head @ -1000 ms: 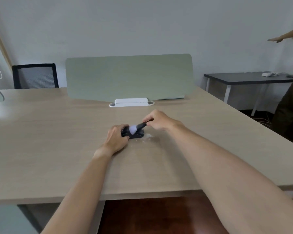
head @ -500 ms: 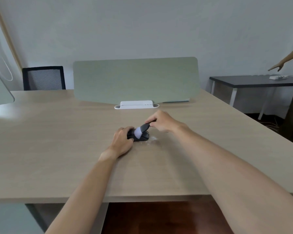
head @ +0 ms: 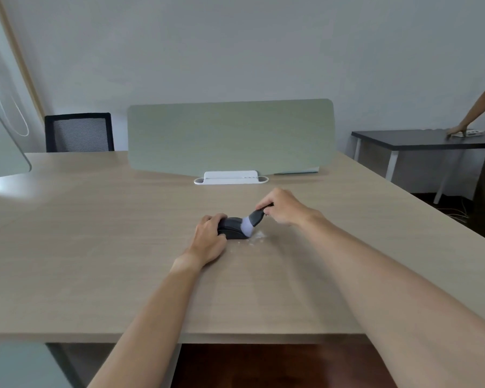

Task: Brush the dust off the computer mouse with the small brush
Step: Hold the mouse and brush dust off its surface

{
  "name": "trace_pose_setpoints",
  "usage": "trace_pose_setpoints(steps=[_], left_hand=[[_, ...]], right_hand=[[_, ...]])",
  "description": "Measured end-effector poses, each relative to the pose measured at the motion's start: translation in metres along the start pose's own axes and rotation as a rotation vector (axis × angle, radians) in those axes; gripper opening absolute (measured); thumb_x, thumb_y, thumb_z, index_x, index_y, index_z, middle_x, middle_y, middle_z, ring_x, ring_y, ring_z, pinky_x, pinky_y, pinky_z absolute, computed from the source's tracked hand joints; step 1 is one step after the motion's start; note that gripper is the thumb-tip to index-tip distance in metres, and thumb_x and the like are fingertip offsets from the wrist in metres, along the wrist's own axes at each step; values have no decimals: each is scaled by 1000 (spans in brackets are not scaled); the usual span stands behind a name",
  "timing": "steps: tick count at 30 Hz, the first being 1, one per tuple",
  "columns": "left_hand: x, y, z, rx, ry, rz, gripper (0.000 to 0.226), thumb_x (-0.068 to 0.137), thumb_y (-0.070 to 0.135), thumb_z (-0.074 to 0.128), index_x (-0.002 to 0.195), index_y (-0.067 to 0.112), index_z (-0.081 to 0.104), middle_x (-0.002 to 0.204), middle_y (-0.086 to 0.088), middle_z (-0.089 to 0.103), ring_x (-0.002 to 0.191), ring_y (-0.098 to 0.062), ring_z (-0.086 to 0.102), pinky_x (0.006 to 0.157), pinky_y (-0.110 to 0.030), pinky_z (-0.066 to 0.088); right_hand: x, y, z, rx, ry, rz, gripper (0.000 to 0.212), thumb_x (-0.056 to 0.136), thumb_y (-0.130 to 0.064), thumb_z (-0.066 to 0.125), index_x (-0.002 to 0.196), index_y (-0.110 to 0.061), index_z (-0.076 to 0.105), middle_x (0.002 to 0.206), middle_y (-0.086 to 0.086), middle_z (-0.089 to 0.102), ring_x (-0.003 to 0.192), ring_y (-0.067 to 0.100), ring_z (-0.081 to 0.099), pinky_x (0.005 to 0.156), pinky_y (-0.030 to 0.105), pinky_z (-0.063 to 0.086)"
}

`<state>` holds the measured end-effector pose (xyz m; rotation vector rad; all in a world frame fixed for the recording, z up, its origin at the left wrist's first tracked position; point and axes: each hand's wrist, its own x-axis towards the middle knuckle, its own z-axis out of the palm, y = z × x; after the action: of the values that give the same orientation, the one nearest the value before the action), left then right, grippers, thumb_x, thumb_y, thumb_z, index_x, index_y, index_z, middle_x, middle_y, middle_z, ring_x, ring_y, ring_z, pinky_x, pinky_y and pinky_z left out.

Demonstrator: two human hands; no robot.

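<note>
A black computer mouse [head: 231,226] lies on the light wooden desk [head: 95,247], near its middle. My left hand [head: 209,240] grips the mouse's left end and holds it down. My right hand [head: 284,205] pinches the dark handle of a small brush [head: 253,219]. The brush's pale bristles rest against the mouse's right end. White dust [head: 256,237] lies scattered on the desk just right of the mouse.
A green divider panel [head: 230,135] stands behind on a white foot [head: 230,177]. A black mesh chair [head: 79,133] sits at the far left. A dark side table [head: 420,138] stands at the right, where another person's hand [head: 458,129] rests.
The brush has swept from the mouse's top down to its right end. The other person's hand has dropped onto the side table. My head has tilted, shifting the view.
</note>
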<state>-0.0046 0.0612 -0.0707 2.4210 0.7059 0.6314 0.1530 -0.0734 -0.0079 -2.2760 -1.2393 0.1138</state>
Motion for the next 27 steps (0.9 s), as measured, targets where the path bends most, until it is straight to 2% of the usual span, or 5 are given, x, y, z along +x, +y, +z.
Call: trace_pose_setpoints(steps=[2, 8, 13, 20, 27], left_hand=[[0, 0, 0, -7, 1, 0, 55, 79, -3, 50, 132, 13, 52, 123, -17, 54, 125, -29, 44, 107, -26, 27], [0, 1, 2, -18, 22, 21, 55, 78, -5, 47, 130, 12, 53, 120, -18, 57, 125, -28, 42, 97, -22, 27], [1, -2, 4, -13, 27, 11, 55, 80, -5, 45, 132, 13, 52, 124, -18, 50, 123, -30, 42, 101, -24, 28], [1, -3, 19, 89, 94, 12, 49, 90, 27, 50, 138, 28, 41, 127, -12, 36, 114, -35, 37, 103, -40, 30], [8, -7, 18, 162, 73, 81, 38, 94, 24, 44, 131, 30, 50, 117, -8, 43, 110, -31, 40, 100, -36, 32]], right_hand=[[3, 4, -6, -39, 35, 27, 39, 90, 1, 49, 115, -15, 74, 125, 7, 69, 118, 27, 61, 103, 37, 48], [3, -4, -2, 193, 72, 15, 32, 91, -1, 55, 113, -10, 76, 103, 6, 74, 78, 5, 61, 70, 14, 41], [4, 2, 6, -4, 23, 87, 34, 93, -5, 51, 113, -19, 75, 120, 7, 70, 114, 27, 62, 101, 35, 49], [9, -13, -1, 168, 130, 53, 31, 93, -4, 53, 114, -10, 75, 121, 6, 71, 119, 21, 60, 93, 20, 40], [4, -1, 6, -12, 63, 112, 31, 94, -10, 52, 112, -21, 75, 121, 6, 70, 116, 29, 61, 102, 41, 48]])
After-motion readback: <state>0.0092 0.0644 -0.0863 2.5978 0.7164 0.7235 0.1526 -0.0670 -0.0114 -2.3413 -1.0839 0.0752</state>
